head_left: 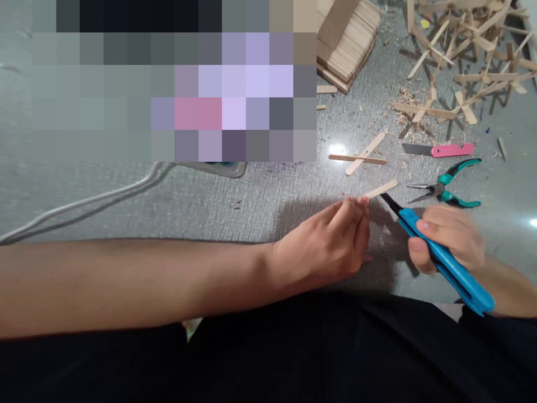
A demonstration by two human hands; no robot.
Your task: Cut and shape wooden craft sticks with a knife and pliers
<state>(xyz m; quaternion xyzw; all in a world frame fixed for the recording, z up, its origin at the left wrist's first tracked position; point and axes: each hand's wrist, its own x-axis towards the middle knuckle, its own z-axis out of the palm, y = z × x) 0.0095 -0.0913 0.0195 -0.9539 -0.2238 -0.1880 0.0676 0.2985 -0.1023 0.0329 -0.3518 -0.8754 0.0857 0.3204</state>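
My left hand [329,238] pinches one end of a wooden craft stick [382,189], which points up and to the right from the fingertips. Wrapped round the blue handle of a utility knife [444,257] is my right hand [455,232], slightly blurred. The knife's dark blade tip is close beside the stick; whether they touch I cannot tell. Just beyond my left hand, two craft sticks [364,158] lie crossed on the table. Long-nose pliers [440,189] with green handles rest open above my right hand, and a pink folding knife [453,150] lies past them, blade out.
Several crossed-stick pieces [474,33] are heaped at the far right. Wood shavings [409,103] lie near them. A stack of craft sticks [352,39] stands at the back. A white cable [92,196] crosses the grey table [210,207] on the left. A pixelated block hides the upper left.
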